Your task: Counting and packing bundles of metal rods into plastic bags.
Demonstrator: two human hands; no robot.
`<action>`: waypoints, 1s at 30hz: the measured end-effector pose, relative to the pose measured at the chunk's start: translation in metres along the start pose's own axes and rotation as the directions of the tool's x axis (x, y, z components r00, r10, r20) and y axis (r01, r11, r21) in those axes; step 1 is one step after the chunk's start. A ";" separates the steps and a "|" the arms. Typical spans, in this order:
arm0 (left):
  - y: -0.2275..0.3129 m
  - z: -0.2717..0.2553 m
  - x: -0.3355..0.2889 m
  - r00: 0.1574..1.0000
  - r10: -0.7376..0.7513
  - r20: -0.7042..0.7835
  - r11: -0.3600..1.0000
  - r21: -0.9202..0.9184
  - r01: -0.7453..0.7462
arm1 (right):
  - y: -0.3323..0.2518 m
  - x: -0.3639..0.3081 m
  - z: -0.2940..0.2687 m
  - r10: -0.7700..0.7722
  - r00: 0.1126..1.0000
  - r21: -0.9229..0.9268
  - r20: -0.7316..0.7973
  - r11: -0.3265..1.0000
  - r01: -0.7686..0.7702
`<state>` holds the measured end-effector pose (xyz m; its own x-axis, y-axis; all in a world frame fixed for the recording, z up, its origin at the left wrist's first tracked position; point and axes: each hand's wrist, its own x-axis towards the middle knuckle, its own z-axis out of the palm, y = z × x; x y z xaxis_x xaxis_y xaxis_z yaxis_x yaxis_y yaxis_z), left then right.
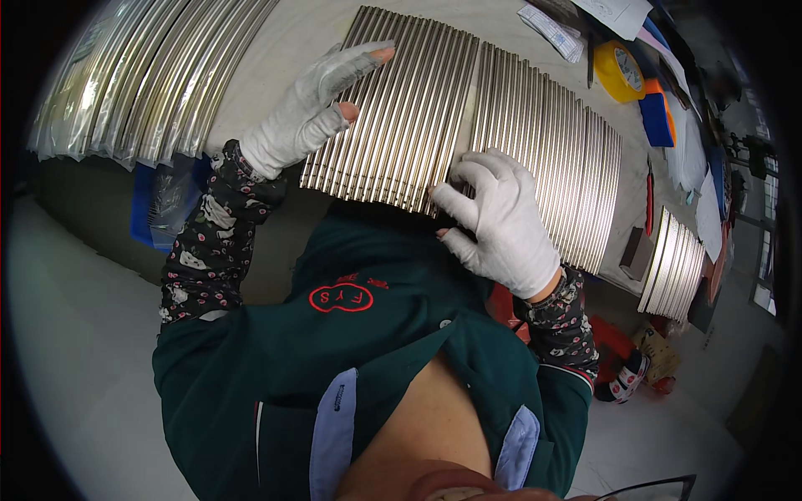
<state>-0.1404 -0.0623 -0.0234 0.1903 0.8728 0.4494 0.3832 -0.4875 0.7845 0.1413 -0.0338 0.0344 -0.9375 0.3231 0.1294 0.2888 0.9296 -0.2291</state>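
Wrapped rods: a row of shiny metal rods (159, 83) in clear plastic, at the far left of the table (280, 46), their lower ends at its near edge
Blue bin: a bin (144, 204) below the wrapped rods, clear plastic in it
Left hand: the hand (296, 117), in a white glove with bare tips showing at thumb and finger, is spread open over the left side of the middle rods, palm turned toward them; whether it touches them, I cannot tell
Middle rods: bare metal rods (401, 108) side by side on the table between the hands, slightly fanned, lower ends toward the person's green shirt (393, 334)
Right hand: the hand (505, 217), gloved the same way, has its fingers bent and thumb apart, tips at the lower right corner of the middle rods; whether it grips one, I cannot tell
Right rods: a second bare row (547, 150), just beside the middle rods with a narrow gap between, partly under the right hand
Packet: a printed paper packet (551, 32) beyond the right rods
Tape: a yellow roll (618, 71), near a blue and orange block (657, 117)
Red tool: a slim tool (650, 200) right of the right rods
Dark block: a small block (637, 255) nearer the person, beside the short rods
Short rods: a small row (672, 263) at the far right
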 end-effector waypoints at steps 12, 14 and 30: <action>0.010 -0.002 0.001 0.970 -0.242 -0.016 0.961 -0.144 0.237 | -0.006 0.015 0.000 -0.035 0.999 -0.006 -0.039 0.999 0.035; 0.012 -0.003 0.003 0.970 -0.242 -0.010 0.962 -0.134 0.238 | -0.007 0.018 -0.002 -0.039 0.998 0.015 -0.047 0.999 0.040; 0.007 -0.008 0.003 0.978 -0.205 -0.039 0.967 -0.161 0.196 | -0.013 0.041 0.004 -0.054 0.996 0.027 -0.077 0.998 0.056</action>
<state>-0.1443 -0.0634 -0.0133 0.0719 0.9527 0.2953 0.2622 -0.3038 0.9160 0.0982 -0.0337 0.0393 -0.9339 0.2852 0.2157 0.2303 0.9412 -0.2473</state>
